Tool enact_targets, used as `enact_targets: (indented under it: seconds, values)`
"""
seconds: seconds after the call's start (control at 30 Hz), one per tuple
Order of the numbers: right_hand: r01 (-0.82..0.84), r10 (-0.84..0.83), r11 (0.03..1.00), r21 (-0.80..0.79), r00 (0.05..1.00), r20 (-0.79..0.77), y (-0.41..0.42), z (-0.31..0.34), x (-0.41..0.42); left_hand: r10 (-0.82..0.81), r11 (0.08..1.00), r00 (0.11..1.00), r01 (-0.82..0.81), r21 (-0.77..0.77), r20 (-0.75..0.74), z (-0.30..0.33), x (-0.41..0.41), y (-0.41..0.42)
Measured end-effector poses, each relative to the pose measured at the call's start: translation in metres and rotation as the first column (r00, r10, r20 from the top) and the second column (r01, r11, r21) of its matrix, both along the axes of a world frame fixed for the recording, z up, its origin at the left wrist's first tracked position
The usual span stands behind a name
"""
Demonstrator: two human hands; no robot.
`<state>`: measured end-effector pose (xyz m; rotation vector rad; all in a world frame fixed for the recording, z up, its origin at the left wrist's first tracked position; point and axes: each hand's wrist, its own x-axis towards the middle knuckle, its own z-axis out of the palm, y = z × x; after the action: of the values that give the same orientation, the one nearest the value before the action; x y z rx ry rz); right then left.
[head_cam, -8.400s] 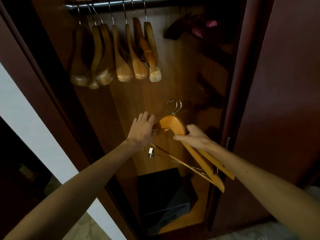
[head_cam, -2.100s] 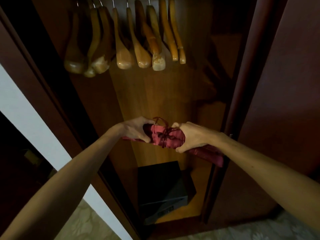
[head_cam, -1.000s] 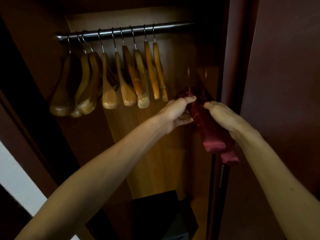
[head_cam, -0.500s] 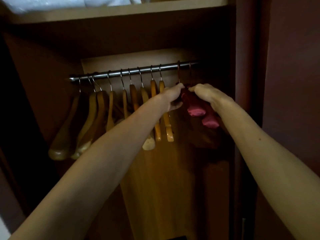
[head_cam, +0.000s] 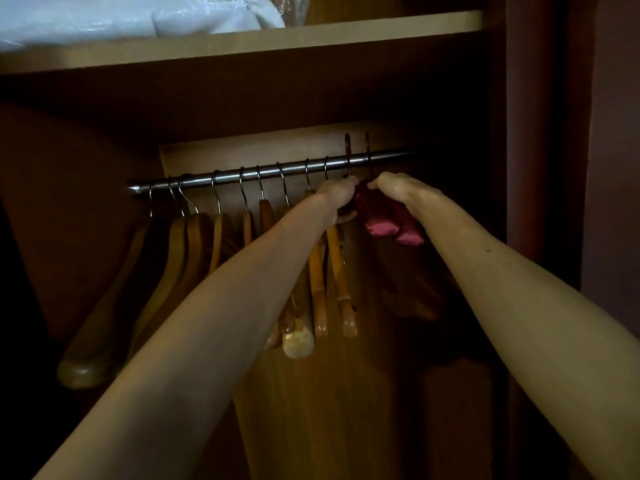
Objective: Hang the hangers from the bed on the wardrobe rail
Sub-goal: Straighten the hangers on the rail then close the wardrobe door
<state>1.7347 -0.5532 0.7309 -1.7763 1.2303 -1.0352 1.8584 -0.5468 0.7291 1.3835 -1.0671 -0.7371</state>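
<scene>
Two padded red satin hangers [head_cam: 381, 221] are held together just under the steel wardrobe rail [head_cam: 270, 172]. My left hand [head_cam: 337, 197] grips their left side and my right hand [head_cam: 398, 190] grips their tops from the right. Their two dark hooks [head_cam: 348, 150] rise above the rail near its right end. Several wooden hangers [head_cam: 318, 292] hang on the rail to the left, partly hidden by my left forearm.
A shelf [head_cam: 311, 36] runs above the rail with white bagged bedding [head_cam: 138, 15] on it. The wardrobe's right side wall [head_cam: 533, 168] stands close beside my right hand. The rail's right end lies in deep shadow.
Both hands have lifted the red hangers a little higher, and the hooks now stand above the rail. The view has tilted further up, showing the shelf and bedding.
</scene>
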Motion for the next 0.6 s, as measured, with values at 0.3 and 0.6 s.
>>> enact_targets:
  seconds: [0.3,0.6]
  values:
    - [0.000,0.002,1.000,0.014,0.995,-0.102,-0.016,-0.012,0.009,0.037,0.990,0.980,-0.063,0.126,0.198,-0.003,-0.001,-0.014]
    - [0.075,-0.078,0.997,-0.028,0.991,-0.107,-0.009,-0.021,0.001,0.025,0.989,0.949,-0.069,0.128,0.314,0.001,-0.002,0.010]
